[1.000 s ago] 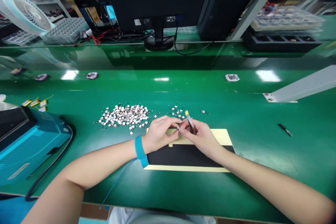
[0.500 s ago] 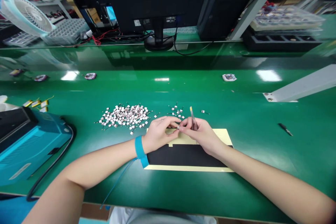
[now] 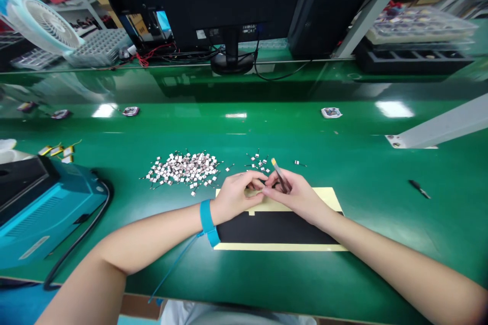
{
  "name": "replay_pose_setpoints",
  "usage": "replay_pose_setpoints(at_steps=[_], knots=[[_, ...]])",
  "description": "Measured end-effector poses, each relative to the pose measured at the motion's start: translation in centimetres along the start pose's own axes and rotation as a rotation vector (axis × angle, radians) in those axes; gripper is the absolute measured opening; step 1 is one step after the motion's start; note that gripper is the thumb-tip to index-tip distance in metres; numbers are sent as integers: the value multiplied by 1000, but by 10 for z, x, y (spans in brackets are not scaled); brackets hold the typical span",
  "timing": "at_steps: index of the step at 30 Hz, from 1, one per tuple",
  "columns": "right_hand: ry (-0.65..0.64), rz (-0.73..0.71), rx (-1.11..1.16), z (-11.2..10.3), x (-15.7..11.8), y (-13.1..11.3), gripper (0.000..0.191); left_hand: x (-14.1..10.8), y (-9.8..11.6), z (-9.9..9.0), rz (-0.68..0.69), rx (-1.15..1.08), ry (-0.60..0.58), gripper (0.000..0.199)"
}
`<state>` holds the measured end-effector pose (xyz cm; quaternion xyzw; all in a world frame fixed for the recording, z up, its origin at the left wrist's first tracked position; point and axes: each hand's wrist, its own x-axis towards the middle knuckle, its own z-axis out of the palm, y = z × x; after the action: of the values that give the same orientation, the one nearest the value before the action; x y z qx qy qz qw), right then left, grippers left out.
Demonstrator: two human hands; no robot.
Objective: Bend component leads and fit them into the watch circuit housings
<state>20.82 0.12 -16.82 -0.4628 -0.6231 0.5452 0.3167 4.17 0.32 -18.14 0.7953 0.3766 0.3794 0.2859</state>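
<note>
My left hand [image 3: 238, 195] and my right hand [image 3: 293, 197] meet at the fingertips above a cream sheet with a black strip [image 3: 274, 227]. The left fingers are closed on a tiny part, mostly hidden between them. My right hand grips dark tweezers with a yellow end [image 3: 280, 175], which lean across the fingers. Just beyond my hands lies a small scatter of metal-tabbed components [image 3: 259, 163], and further left a large heap of them [image 3: 183, 170]. A blue wrist strap [image 3: 207, 222] circles my left wrist, and its cord runs down toward the bench edge.
A teal machine [image 3: 46, 208] with a black cable sits at the left, beside yellow pouch cells [image 3: 57, 151]. A monitor stand [image 3: 231, 58] and a white fan [image 3: 43, 30] stand behind the glossy green bench surface. A small dark tool [image 3: 419, 189] lies at the right.
The tweezers have swung from nearly upright to a leftward lean. My fingers have closed in, hiding the tiny part more. The whole view has shifted slightly.
</note>
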Motion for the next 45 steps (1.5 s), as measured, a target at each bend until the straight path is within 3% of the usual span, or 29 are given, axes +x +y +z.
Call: replay_pose_setpoints(at_steps=[8, 12, 15, 18, 20, 26, 35, 39, 42, 45], knots=[[161, -166, -389, -10, 1, 3, 12, 1, 0, 1, -43, -44, -60, 27], [269, -322, -641, -20, 7, 9, 9, 8, -1, -15, 50, 327, -86, 16], [293, -427, -788, -26, 8, 14, 9, 15, -1, -32, 52, 669, -203, 13], [231, -553, -889, -23, 2, 14, 12, 20, -2, -45, -8, 888, -385, 16], [121, -662, -940, -16, -5, 12, 17, 21, -4, -49, -18, 911, -468, 21], [-173, -898, -1042, 6, -19, 6, 24, 23, -14, -50, -12, 778, -435, 27], [-283, -840, -1057, 7, -17, 9, 31, 28, -18, -42, -30, 653, -380, 25], [-343, -734, -1044, 7, -16, 7, 21, 26, -9, -39, -34, 596, -324, 27], [-388, -627, -1010, 6, -15, 4, 10, 19, 5, -33, -7, 346, -193, 27], [-401, -549, -989, 5, -14, 3, 15, 9, 12, -18, -31, 60, -92, 24]])
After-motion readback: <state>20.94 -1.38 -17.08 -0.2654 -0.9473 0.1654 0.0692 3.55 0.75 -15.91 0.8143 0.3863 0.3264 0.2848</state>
